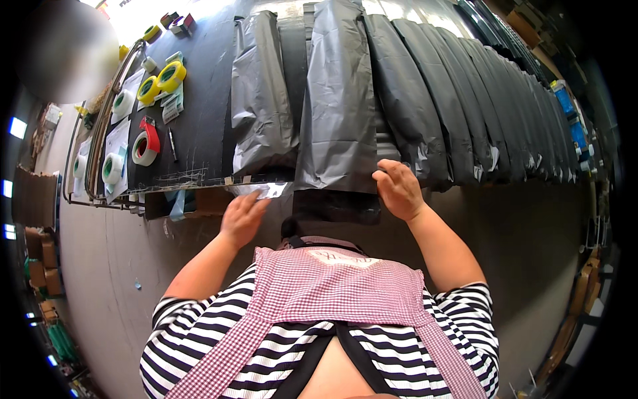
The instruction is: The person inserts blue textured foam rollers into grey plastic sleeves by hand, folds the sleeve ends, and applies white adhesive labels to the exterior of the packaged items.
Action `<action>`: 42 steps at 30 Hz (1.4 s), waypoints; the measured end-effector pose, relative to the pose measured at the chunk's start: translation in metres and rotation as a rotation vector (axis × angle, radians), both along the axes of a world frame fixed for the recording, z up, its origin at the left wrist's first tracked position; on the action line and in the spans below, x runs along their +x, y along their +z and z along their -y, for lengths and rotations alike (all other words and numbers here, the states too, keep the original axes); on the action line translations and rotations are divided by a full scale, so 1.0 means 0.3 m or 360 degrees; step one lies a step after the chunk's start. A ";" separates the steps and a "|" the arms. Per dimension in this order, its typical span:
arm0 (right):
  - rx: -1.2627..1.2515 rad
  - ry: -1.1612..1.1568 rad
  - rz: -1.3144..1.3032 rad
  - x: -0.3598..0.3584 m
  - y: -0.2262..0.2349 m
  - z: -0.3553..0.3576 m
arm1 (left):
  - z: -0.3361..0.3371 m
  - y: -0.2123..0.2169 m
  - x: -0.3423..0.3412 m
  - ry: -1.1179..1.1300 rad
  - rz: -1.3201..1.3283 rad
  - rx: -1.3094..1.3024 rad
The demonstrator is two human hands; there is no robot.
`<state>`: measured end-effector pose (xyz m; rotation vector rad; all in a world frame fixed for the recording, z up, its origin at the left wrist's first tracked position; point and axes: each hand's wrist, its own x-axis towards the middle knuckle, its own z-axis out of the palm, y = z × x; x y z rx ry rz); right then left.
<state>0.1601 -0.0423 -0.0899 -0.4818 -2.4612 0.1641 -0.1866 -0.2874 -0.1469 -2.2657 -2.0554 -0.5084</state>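
Grey plastic film wrapped the long middle package (339,100), which lay on the dark desk (211,86) with its near end at the front edge, between the person's two hands. The left hand (244,216) was beside a shiny strip (271,190) at that edge; its fingers were loosely spread and blurred, and whether they held the strip I could not tell. The right hand (401,191) was at the package's near right corner, fingers bent and partly open, their tips at the film; whether they pinched it I could not tell.

The step in hand seemed to be handling the package's near end. The next move, I judged, called for a sure hold on the loose film without dragging the package over the edge.

By count, one middle package lay there, one grey package (262,93) to its left, and a row of packages (458,100) to its right, overlapping too closely to number surely. On the desk's left part were two yellow tape rolls (171,76) close together, two white tape rolls (112,168) on papers, one red tape dispenser (151,135) bearing a roll, and one pen (173,144).
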 end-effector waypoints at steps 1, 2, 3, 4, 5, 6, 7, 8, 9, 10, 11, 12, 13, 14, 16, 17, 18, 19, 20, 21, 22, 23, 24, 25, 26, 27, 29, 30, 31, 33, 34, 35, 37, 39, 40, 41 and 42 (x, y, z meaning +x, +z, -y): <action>0.0180 0.0133 0.0097 -0.022 -0.005 -0.022 | -0.085 0.021 0.045 -0.0154 -0.0099 0.0403; 0.0262 0.0235 0.0145 -0.035 -0.023 -0.041 | -0.184 0.046 0.085 -0.0247 -0.0058 0.0560; 0.0272 0.0239 0.0147 -0.049 -0.018 -0.052 | -0.261 0.060 0.109 -0.0340 -0.0015 0.0715; 0.0400 0.0382 0.0228 -0.059 -0.008 -0.064 | -0.312 0.066 0.115 -0.0437 -0.0075 0.0679; 0.0521 0.0524 0.0316 -0.064 0.003 -0.075 | -0.350 0.074 0.117 -0.0535 -0.0128 0.0640; 0.0521 0.0593 0.0328 -0.069 0.014 -0.086 | -0.384 0.088 0.107 -0.0672 -0.0125 0.0585; 0.0527 0.0588 0.0339 -0.071 0.020 -0.096 | -0.415 0.104 0.095 -0.0675 -0.0119 0.0596; 0.0387 0.0655 0.0373 -0.064 0.024 -0.107 | -0.445 0.113 0.088 -0.0890 -0.0032 0.0493; 0.0245 0.0724 0.0398 -0.068 0.034 -0.116 | -0.472 0.142 0.079 -0.1101 0.0047 0.0383; -0.0018 0.0712 0.0328 -0.067 0.050 -0.132 | -0.497 0.173 0.064 -0.1207 -0.0007 -0.0030; -0.0019 0.0708 0.0330 -0.066 0.048 -0.134 | -0.518 0.195 0.055 -0.1217 0.0162 -0.0250; -0.0730 0.0491 0.0198 -0.065 0.043 -0.136 | -0.537 0.206 0.049 -0.1118 0.0469 -0.0349; -0.1431 0.0249 0.0054 -0.063 0.036 -0.140 | -0.552 0.217 0.048 -0.1011 0.0775 -0.0445; -0.2161 0.0080 -0.0317 -0.078 0.047 -0.151 | -0.566 0.255 0.073 -0.0572 0.1215 -0.0839; -0.2252 0.0111 -0.0924 -0.124 0.056 -0.149 | -0.600 0.220 0.084 -0.0160 0.2001 -0.0790; -0.2267 0.0085 -0.1119 -0.160 0.075 -0.147 | -0.622 0.144 0.072 -0.0197 0.2357 -0.0553; -0.2200 -0.0109 -0.1140 -0.170 0.066 -0.155 | -0.638 0.138 0.112 -0.0002 0.2627 -0.0437; -0.2129 -0.0300 -0.1158 -0.178 0.044 -0.167 | -0.646 0.130 0.165 0.0204 0.2887 -0.0313; -0.2028 -0.0525 -0.1178 -0.175 -0.009 -0.188 | -0.668 0.107 0.207 0.0326 0.2903 -0.0169; -0.2037 -0.0704 -0.1121 -0.188 -0.029 -0.191 | -0.672 0.089 0.229 0.0408 0.2801 -0.0038; -0.2003 -0.0841 -0.1049 -0.193 -0.044 -0.196 | -0.678 0.073 0.244 0.0542 0.2695 -0.0019; -0.1967 -0.0974 -0.0967 -0.201 -0.045 -0.197 | -0.678 0.065 0.257 0.0678 0.2593 0.0004; -0.1964 -0.0979 -0.0957 -0.211 -0.050 -0.201 | -0.679 0.048 0.261 0.0788 0.2481 -0.0027; -0.1901 -0.1015 -0.0874 -0.221 -0.060 -0.204 | -0.677 0.037 0.265 0.0790 0.2491 -0.0029; -0.1834 -0.1052 -0.0796 -0.225 -0.067 -0.211 | -0.679 0.035 0.271 0.0823 0.2375 -0.0019; -0.1826 -0.1059 -0.0793 -0.223 -0.073 -0.216 | -0.679 0.033 0.277 0.0854 0.2259 -0.0009; -0.1597 -0.1063 -0.0529 -0.221 -0.079 -0.220 | -0.678 0.024 0.283 0.0851 0.2145 -0.0034; -0.1644 -0.1093 -0.0443 -0.215 -0.073 -0.235 | -0.684 0.018 0.288 0.0880 0.1973 -0.0020; -0.1635 -0.1096 -0.0441 -0.205 -0.067 -0.244 | -0.689 0.011 0.293 0.0906 0.1800 -0.0007; -0.1090 -0.1266 -0.0049 -0.218 -0.004 -0.254 | -0.680 0.046 0.293 0.0940 0.1809 -0.0129; -0.0853 -0.1362 0.0107 -0.241 0.043 -0.249 | -0.668 0.055 0.292 0.0776 0.1558 0.0160; -0.0841 -0.1361 0.0107 -0.271 0.092 -0.247 | -0.667 0.079 0.289 0.0596 0.1300 0.0435; -0.0628 -0.1095 0.0068 -0.336 0.150 -0.254 | -0.679 0.174 0.266 0.0329 0.0752 0.0564; -0.1136 -0.1170 0.0426 -0.454 0.191 -0.280 | -0.710 0.181 0.274 -0.0171 0.0882 0.0087; -0.1300 -0.1177 0.0608 -0.489 0.166 -0.311 | -0.711 0.165 0.302 -0.0028 0.1005 -0.0258; -0.1287 -0.1158 0.0609 -0.507 0.151 -0.323 | -0.715 0.135 0.298 -0.0007 0.1125 -0.0309; -0.1327 -0.1185 0.0536 -0.514 0.143 -0.344 | -0.722 0.170 0.270 -0.0062 0.1241 -0.0418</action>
